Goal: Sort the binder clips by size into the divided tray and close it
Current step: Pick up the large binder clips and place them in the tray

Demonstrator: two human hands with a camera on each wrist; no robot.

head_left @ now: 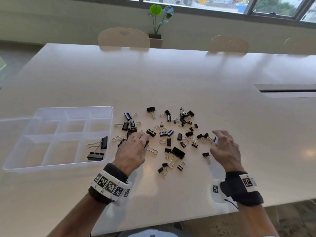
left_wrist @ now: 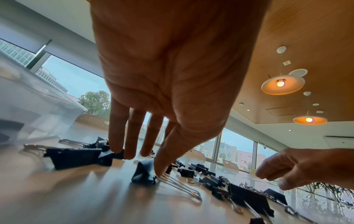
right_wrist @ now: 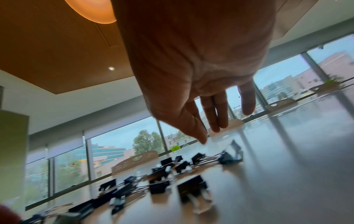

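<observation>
Sorting is barely under way: two large binder clips (head_left: 97, 149) are lying in the near-right compartment of the clear divided tray (head_left: 109, 110), the other compartments looking bare. The rest of the clips (head_left: 168, 134) are sitting scattered on the white table (head_left: 171, 74) to the tray's right. The left hand (head_left: 131, 151) is reaching down with near-straight fingers, thumb touching a large clip (left_wrist: 143, 172) by its wire handles; a closed pinch isn't evident, though blur makes this uncertain. The right hand (head_left: 224, 147) is hovering, fingers relaxed, holding nothing. Next: pinching that clip, carrying it left to the large-clip compartment.
</observation>
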